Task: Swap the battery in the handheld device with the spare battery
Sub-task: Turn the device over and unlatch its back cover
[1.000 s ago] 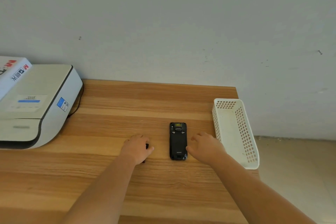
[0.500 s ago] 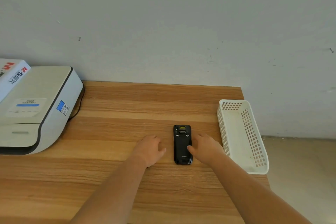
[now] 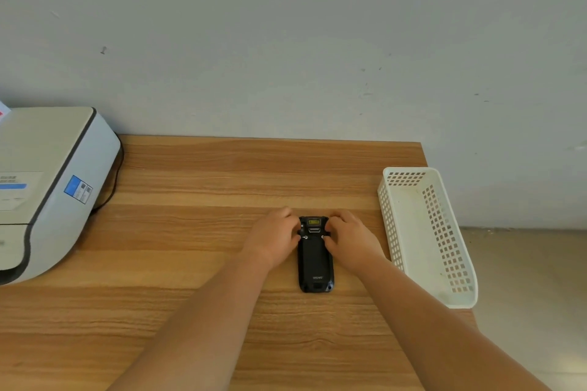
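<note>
One handheld device [image 3: 315,255] lying face down at bench [image 3: 197,263] centre. Left hand [image 3: 273,240] and right hand [image 3: 351,240] gripping its upper sides, thumbs at the two latches. Judged rigid, light, smooth-cased; best held by the side edges. Spare battery not visible. One white basket [image 3: 444,298], one printer [image 3: 47,187].

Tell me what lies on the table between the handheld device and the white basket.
In the head view, only the right hand lies there, its fingers at the upper edge of the handheld device; nearer the person, bare table separates it from the white basket.
</note>
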`<state>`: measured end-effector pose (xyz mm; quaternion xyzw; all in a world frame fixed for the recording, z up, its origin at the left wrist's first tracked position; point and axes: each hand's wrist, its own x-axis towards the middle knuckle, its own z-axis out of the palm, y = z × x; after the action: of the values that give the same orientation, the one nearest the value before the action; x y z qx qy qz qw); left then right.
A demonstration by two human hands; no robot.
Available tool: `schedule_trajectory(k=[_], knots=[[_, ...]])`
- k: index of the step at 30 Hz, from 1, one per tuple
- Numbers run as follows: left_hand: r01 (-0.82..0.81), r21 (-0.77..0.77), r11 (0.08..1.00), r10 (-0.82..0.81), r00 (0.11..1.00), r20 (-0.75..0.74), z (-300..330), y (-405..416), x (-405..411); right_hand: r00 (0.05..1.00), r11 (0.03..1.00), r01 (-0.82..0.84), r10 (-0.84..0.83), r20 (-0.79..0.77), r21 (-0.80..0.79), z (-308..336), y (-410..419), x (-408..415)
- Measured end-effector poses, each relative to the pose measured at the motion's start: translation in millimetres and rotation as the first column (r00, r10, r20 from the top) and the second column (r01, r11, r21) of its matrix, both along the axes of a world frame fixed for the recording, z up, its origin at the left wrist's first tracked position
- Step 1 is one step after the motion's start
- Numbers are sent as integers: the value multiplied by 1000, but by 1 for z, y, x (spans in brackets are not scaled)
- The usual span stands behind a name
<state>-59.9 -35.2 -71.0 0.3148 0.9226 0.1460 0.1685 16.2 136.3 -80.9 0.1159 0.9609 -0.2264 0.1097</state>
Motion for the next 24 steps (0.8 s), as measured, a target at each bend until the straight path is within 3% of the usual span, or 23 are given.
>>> schedule_trajectory(k=[13,24], knots=[[75,33,997,-73,996,-56,-17,6,-6,994,995,-98,97,-44,-17,-11,12,-3],[218,-49,975,-222,970,-95,-24,13,-11,992,991,-125,124,-17,-55,-12,13,-6]])
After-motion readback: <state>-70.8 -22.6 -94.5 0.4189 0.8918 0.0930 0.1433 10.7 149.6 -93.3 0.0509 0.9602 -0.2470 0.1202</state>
